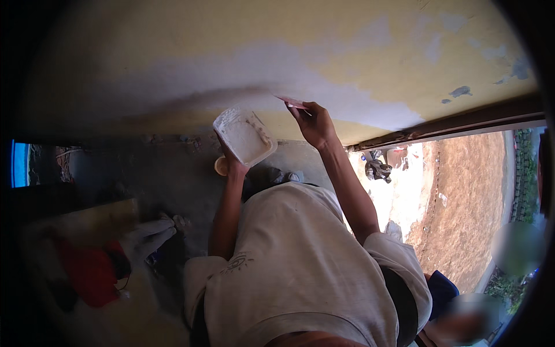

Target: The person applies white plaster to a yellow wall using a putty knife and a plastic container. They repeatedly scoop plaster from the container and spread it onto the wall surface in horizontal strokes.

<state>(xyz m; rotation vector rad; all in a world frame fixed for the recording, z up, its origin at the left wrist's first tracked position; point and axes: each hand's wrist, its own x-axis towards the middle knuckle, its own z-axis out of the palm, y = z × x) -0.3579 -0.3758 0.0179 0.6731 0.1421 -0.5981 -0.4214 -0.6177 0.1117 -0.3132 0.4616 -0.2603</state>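
Note:
My left hand [233,161] is closed around the side of a squarish white plastic tub [267,157], tilted so its inside shows. A whitish paste [245,139] coats the bottom and walls of the tub. Just right of it, my right hand [317,124] pinches a thin, flat reddish blade [293,102], which looks like a putty scraper. The blade's tip is at or very near the wall [370,75]; contact is hard to tell. Across the yellow wall runs a broad whitish patch [254,69] in front of both hands.
A small round tan container [221,166] stands behind my left wrist. Dark footwear [283,175] shows on the grey floor. At the lower left lies red cloth [92,272]. Past the opening on the right are a black bag [378,169], bright brown ground and a partly seen person [442,292].

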